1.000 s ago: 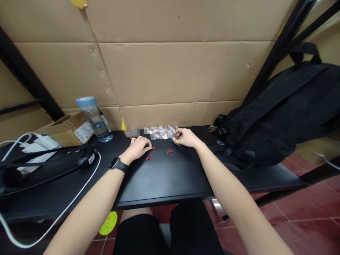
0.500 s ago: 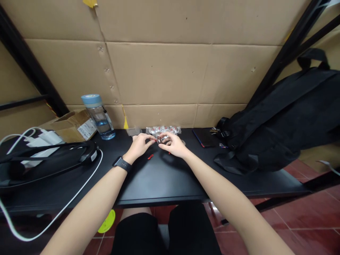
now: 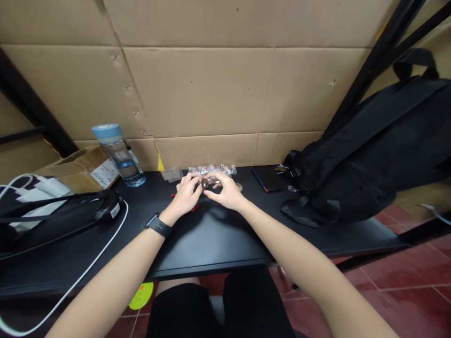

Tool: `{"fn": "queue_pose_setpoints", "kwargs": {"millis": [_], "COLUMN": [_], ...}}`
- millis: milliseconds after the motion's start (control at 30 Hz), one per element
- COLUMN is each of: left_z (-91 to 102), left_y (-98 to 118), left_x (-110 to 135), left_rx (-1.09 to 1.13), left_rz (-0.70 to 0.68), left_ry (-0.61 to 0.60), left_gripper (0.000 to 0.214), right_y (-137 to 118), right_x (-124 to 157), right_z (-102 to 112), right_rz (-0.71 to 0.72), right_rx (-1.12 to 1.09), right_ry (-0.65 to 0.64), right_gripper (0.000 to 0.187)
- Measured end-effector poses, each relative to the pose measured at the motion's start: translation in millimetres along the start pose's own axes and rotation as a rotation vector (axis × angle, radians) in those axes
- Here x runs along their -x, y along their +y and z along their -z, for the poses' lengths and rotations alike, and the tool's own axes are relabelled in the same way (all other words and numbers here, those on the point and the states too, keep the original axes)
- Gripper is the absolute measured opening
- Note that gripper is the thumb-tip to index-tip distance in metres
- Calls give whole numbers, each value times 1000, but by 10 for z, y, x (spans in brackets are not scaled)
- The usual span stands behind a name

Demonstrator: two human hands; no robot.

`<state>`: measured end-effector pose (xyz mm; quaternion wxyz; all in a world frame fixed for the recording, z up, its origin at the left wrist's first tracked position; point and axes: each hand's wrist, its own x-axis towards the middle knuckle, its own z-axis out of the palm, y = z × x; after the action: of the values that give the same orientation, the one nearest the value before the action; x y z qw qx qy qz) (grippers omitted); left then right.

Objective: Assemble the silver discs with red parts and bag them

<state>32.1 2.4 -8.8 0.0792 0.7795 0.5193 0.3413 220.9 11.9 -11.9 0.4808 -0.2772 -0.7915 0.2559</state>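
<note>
A small, shiny, dark brown round object (image 3: 205, 184) is raised just above the black table (image 3: 214, 239). The thumb and fingers of my right hand (image 3: 227, 191) pinch it from the right. From the other side, the fingertips of my left hand (image 3: 187, 192) press against it; that wrist wears a dark watch (image 3: 159, 225). Small red pieces, one of them a red cord-like piece (image 3: 195, 207), lie beside and partly behind my left hand. Just beyond my hands is a row of small clear packets (image 3: 213, 169) with red marks. A clear roundish item (image 3: 239, 187) shows behind my right hand.
A water bottle (image 3: 121, 157), a cardboard box (image 3: 84, 171) and a black case (image 3: 77, 211) with a white cable (image 3: 102, 258) stand left. A dark flat item (image 3: 267, 179) and a black backpack (image 3: 373, 155) are right. Cardboard (image 3: 211, 94) walls the back.
My left hand has moved onto the brown object, which is now between both hands. Red pieces now show on the table around my left hand. The view has shifted slightly.
</note>
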Motion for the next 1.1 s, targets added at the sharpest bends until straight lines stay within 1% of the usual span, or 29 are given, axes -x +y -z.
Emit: {"fn": "queue_pose_setpoints", "kwargs": {"millis": [133,233,333,500,667,767,867,933,1000,1100], "left_z": [36,61,79,89,77,71,72,83,106,153], "left_y": [103,154,178,180,186,198,206,211,220,230], "left_x": [30,41,43,62,91,96,97,98,97,91], "left_rx": [-54,-85,-115,-199,-289,-312,-301,-288,-266,-168], "left_rz": [14,-1,-23,-54,-144,-192,-208,-216,-220,-168], "left_ry": [68,104,141,182,199,230,302,331,329,349], "left_gripper": [17,16,15,16,17,17,17,15,15,21], "right_y": [-63,-77,-47,2,45,87,108,107,99,98], "right_x": [6,5,5,8,-7,-19,-23,-22,-24,-32], "right_z": [5,3,-25,-83,-80,-68,-52,-34,-4,61], "right_rz": [18,17,-32,-191,-245,-263,-255,-224,-177,-90], "right_rx": [42,15,-110,-352,-431,-402,-322,-279,-216,-25], "right_ry": [13,27,60,60,55,14,-50,-71,-82,-67], "right_gripper": [37,36,33,34,38,39,43,42,36,30]}}
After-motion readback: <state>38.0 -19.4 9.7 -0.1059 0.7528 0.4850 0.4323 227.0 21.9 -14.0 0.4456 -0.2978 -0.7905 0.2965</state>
